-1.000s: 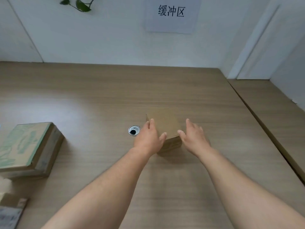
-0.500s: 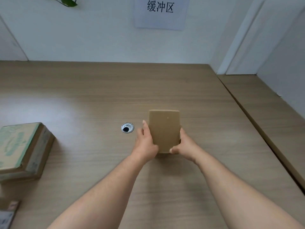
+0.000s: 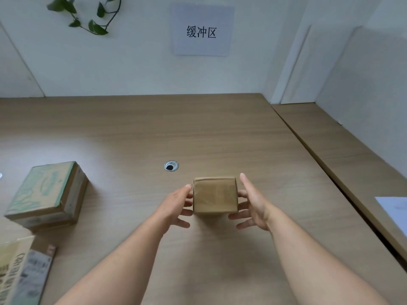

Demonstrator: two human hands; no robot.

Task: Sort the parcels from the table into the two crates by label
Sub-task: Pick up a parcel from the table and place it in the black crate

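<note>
A wide wooden table (image 3: 132, 133) runs from the near edge to the white far wall, with a second wooden surface (image 3: 343, 142) butting against its right side. On the wall hangs a paper sign (image 3: 201, 30) with printed characters, and a leafy vine (image 3: 88, 16) trails to its left. A green-printed carton (image 3: 47, 193) lies at the left of the table, with more boxes (image 3: 19, 274) at the near left corner. A small brown parcel (image 3: 214, 195) sits near the middle of the table, just nearer than a round cable grommet (image 3: 171, 166). The left hand (image 3: 176, 205) and right hand (image 3: 253, 205) flank the parcel, fingers straight and spread, fingertips touching its sides without curling round it.
</note>
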